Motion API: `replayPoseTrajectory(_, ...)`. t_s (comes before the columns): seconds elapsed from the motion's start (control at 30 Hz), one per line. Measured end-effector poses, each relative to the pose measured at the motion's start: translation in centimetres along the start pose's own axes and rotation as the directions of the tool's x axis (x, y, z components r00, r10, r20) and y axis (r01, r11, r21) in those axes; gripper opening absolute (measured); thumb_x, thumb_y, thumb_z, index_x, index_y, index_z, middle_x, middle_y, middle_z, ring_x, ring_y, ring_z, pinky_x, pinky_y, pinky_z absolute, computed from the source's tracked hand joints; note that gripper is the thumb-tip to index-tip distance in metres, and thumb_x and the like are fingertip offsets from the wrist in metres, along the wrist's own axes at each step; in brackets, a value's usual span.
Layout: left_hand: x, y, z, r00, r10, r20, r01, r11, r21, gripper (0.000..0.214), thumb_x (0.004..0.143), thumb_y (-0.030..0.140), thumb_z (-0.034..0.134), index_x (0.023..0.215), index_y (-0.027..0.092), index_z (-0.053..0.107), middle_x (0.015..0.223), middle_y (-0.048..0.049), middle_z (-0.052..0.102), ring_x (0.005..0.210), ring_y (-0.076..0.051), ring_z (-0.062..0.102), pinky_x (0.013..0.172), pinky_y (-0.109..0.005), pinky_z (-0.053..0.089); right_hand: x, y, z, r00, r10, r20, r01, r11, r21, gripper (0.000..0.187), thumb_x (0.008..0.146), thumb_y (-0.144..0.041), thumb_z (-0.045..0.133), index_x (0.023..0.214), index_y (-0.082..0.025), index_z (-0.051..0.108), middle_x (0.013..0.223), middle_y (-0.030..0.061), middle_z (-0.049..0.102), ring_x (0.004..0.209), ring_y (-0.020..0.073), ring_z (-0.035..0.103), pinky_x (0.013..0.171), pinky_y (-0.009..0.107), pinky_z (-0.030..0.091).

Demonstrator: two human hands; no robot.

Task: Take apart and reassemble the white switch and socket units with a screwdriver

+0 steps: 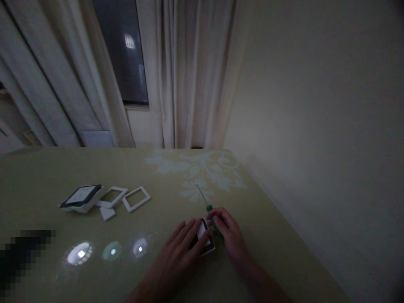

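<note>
My right hand [227, 230] is closed round the green handle of a screwdriver [213, 219]. The thin metal shaft points up and away from me, its tip in the air or over the tabletop, touching no other thing. Beside it, my left hand [178, 252] lies over a small square panel [207, 249], its fingers and thumb holding it against the table. The panel has a white rim, a dark border and a pale middle, like a wall switch; the fingers hide much of it.
To the left on the greenish table [164, 176] lie a stack of similar panels [82, 198], a white square frame [136, 206], another frame [123, 193] and a small white piece [107, 213]. A wall [315, 126] runs along the right edge. Curtains [189, 75] hang behind.
</note>
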State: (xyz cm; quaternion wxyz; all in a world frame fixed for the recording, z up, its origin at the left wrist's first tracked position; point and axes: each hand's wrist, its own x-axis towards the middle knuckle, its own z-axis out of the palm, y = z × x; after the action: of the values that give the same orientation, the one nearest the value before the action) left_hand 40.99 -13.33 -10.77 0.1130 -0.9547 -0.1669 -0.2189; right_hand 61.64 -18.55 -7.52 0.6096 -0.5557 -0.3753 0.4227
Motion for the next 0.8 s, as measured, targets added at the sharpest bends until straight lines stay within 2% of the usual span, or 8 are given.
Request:
replayPoseTrajectory(0.1,0.6,0.0,0.3,0.999,-0.029,-0.035,0.028,0.999,-0.03,0.057,0.108,0.031,0.064,0.163,0.022,0.05,0.162,-0.0177,0.061,0.146,-0.035,0.063,0.115,-0.052,0.059,0.4,0.2,-0.2,0.998,-0.059,0.001,0.059,0.992,-0.112,0.045,0.089,-0.068,0.075,0.1,-0.024,0.075,0.102,0.0075,0.074,0.098,0.0274,0.069,0.084,0.038,0.056)
replayPoseTrajectory(0.23,0.9,-0.1,0.7,0.998,-0.042,-0.047,0.039,0.997,-0.066,0.061,0.105,0.029,0.066,0.162,0.02,0.049,0.161,-0.0196,0.062,0.145,-0.036,0.063,0.116,-0.053,0.058,0.8,0.1,-0.2,0.994,-0.107,0.033,0.112,0.963,-0.247,0.035,0.091,-0.057,0.074,0.102,-0.024,0.076,0.106,0.0079,0.076,0.106,0.0301,0.068,0.102,0.045,0.051)
replayPoseTrajectory(0.37,1.2,-0.7,1.3,1.0,-0.013,-0.027,0.011,0.998,-0.063,0.054,0.107,0.035,0.065,0.159,0.022,0.053,0.158,-0.0195,0.064,0.142,-0.035,0.066,0.114,-0.051,0.059,1.2,-0.1,-0.4,0.991,-0.104,0.083,0.126,0.935,-0.331,0.031,0.087,-0.048,0.078,0.106,-0.023,0.077,0.111,0.0077,0.078,0.11,0.0309,0.069,0.105,0.046,0.05)
replayPoseTrajectory(0.53,1.6,-1.3,2.2,0.997,-0.044,-0.059,0.039,0.995,-0.087,0.055,0.112,0.043,0.056,0.164,0.028,0.046,0.16,-0.0145,0.064,0.145,-0.032,0.064,0.118,-0.051,0.056,1.8,0.2,-1.2,0.993,-0.077,0.092,0.107,0.92,-0.378,0.036,0.091,-0.054,0.073,0.109,-0.023,0.077,0.112,0.0077,0.079,0.11,0.0305,0.071,0.102,0.045,0.054)
replayPoseTrajectory(0.67,1.7,-1.1,1.2,0.996,-0.04,-0.077,0.031,0.993,-0.117,0.06,0.106,0.039,0.067,0.163,0.025,0.05,0.162,-0.0154,0.062,0.15,-0.036,0.058,0.121,-0.052,0.055,2.0,0.6,-2.0,0.993,-0.073,0.087,0.102,0.909,-0.404,0.042,0.093,-0.061,0.069,0.11,-0.023,0.075,0.111,0.0082,0.078,0.109,0.0309,0.07,0.101,0.045,0.055)
replayPoseTrajectory(0.8,1.4,-1.1,-0.6,0.98,-0.185,-0.067,0.167,0.962,-0.217,0.065,0.103,0.036,0.07,0.164,0.029,0.05,0.161,-0.0098,0.064,0.144,-0.033,0.065,0.117,-0.047,0.06,1.6,0.5,-2.5,0.989,-0.08,0.121,0.126,0.891,-0.436,0.049,0.09,-0.062,0.074,0.12,-0.023,0.076,0.123,0.0102,0.073,0.118,0.0328,0.068,0.109,0.05,0.051)
